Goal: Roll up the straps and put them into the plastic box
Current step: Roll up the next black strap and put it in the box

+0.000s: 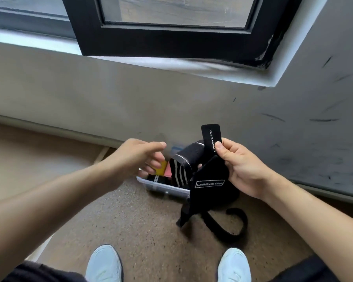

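The black strap (209,180) hangs in the air over the plastic box (165,189), which sits on the floor (130,220) by the wall. Its long tail dangles down. The right grip (240,165) pinches the strap's tab end. The left grip (139,157) is loose and holds nothing. I think the left grip should wind the tail tight, with even edges, so the roll fits beside the rolled straps (155,178).

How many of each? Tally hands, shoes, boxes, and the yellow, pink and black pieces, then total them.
Hands: 2 (left hand, right hand)
Shoes: 2
Box: 1
Yellow piece: 1
Pink piece: 1
Black straps: at least 2; they overlap
Total: at least 9
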### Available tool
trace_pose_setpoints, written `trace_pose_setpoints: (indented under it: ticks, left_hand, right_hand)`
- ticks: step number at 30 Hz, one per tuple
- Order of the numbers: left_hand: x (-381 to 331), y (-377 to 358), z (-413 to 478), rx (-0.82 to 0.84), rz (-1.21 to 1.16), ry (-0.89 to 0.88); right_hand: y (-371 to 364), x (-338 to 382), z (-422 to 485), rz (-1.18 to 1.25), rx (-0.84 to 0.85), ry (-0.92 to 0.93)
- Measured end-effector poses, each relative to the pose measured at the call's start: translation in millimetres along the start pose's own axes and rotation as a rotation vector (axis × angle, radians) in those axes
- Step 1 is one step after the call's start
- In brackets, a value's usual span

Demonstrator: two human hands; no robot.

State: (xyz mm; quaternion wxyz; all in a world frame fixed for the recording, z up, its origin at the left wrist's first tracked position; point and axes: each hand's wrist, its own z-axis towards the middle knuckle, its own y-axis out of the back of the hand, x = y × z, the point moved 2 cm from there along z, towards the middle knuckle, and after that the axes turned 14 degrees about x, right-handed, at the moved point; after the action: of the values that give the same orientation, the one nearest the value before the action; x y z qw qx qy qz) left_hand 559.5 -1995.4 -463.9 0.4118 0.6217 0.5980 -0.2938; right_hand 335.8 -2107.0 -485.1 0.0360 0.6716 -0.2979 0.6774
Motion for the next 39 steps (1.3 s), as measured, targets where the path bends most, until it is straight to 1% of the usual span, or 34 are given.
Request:
trace_pose_setpoints:
  ticks: [2,5,7,10,12,14,17,19,23,28,35,39]
  left_hand:
    - [6,-10,1,0.051,-0.015,0.079]
    - [17,-20,8,0.094,-0.088,0.109]
    - [23,-21,12,0.126,-0.138,0.097]
    - [25,-18,17,0.102,-0.214,0.03]
    - [25,-16,19,0.103,-0.217,-0.024]
    - [26,-14,22,0.119,-0.164,-0.062]
    - [26,-13,26,0.102,-0.104,-0.083]
    - [24,-16,25,0.094,-0.117,-0.094]
    - [20,-27,23,0.132,-0.207,-0.141]
    - [17,-40,14,0.155,-0.272,-0.182]
    - [15,-46,11,0.177,-0.306,-0.243]
    - [15,-46,11,0.174,-0.282,-0.262]
  right_hand:
    - [-1,-6,1,0.001,0.008,0.005]
    - [-7,-17,4,-0.017,0.028,-0.016]
    - [-11,-23,6,-0.032,0.026,-0.038]
    - [-16,-29,7,-0.024,0.005,-0.071]
    - [-16,-35,7,-0.085,-0.039,-0.096]
    - [-15,-38,6,-0.214,-0.122,-0.093]
    - [-18,-37,5,-0.417,-0.282,-0.003]
    - [-23,-35,5,-0.469,-0.34,0.065]
    - [-34,-32,8,-0.543,-0.384,0.135]
    - [-35,-36,8,-0.584,-0.427,0.125]
    - [-32,-40,7,-0.702,-0.517,0.141]
    - [-31,-41,8,-0.748,-0.549,0.134]
